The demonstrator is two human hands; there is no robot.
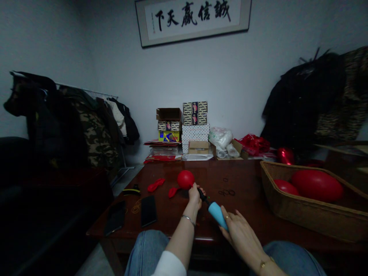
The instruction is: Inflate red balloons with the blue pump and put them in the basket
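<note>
A small, partly inflated red balloon (185,179) stands just beyond my left hand (195,196), whose closed fingers pinch its neck at the black nozzle end of a hand balloon pump (217,215). The pump's light blue barrel slants down to the right. My right hand (243,230) grips the near end of that barrel, fingers lying along it. Two limp red balloons lie on the table left of my hands: one flat balloon (156,185) farther off and another balloon (172,192) close to the inflated one.
On the brown table (247,174) lie a dark phone (148,211), a second dark device (115,217), yellow rubber bands (136,207) and dark rings (227,193). A wicker basket (310,226) with large red balloons (316,185) stands right. Stacked boxes (195,132) stand behind.
</note>
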